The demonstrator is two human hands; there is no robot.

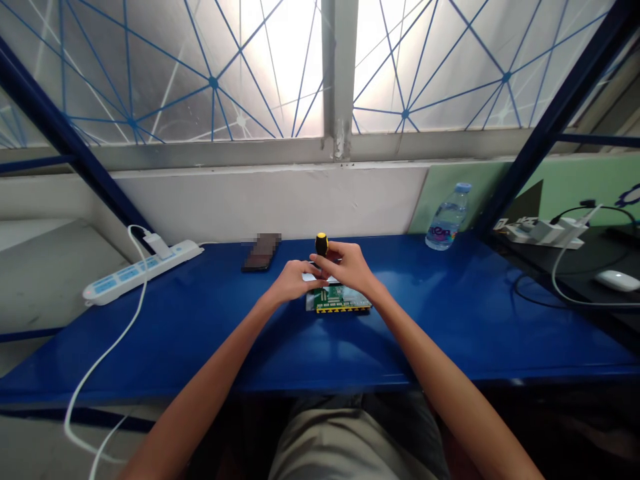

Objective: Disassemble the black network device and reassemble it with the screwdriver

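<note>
"Screwdriver in which hand?"

"Pinched upright in right hand, above green circuit board on blue table, probably for alignment."

"And left hand?"

"Close beside, perhaps for steadying; can't tell whether clamped."

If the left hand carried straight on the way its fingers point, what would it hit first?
The left hand would probably meet the right hand, which holds the black-and-yellow screwdriver; depth is unclear here, so they may already be touching.
</note>
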